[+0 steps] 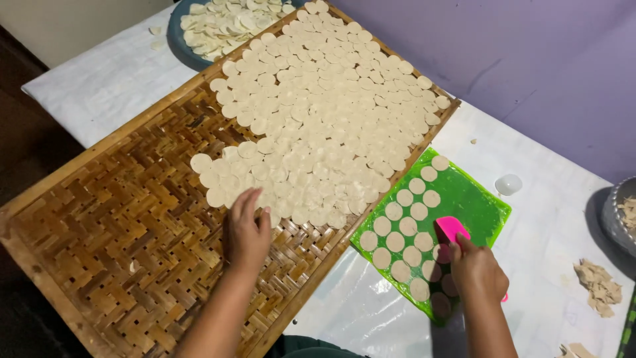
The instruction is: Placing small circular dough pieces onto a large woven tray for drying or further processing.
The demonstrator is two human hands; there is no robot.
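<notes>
My left hand (pixel 245 229) rests on the woven bamboo tray (pixel 119 225), fingers spread at the near edge of a wide layer of several round pale dough discs (pixel 318 126). My right hand (pixel 477 272) grips a pink scraper (pixel 450 229), its blade lying on a green cutting mat (pixel 474 202). Several round dough discs (pixel 404 232) lie in rows on the mat's left part, right beside the scraper.
A blue plate (pixel 175 36) with dough pieces sits at the far end. A small white cutter (pixel 508 183) lies on the white table cover right of the mat. Dough scraps (pixel 599 288) and a grey bowl (pixel 616 212) are at right. A purple wall is behind.
</notes>
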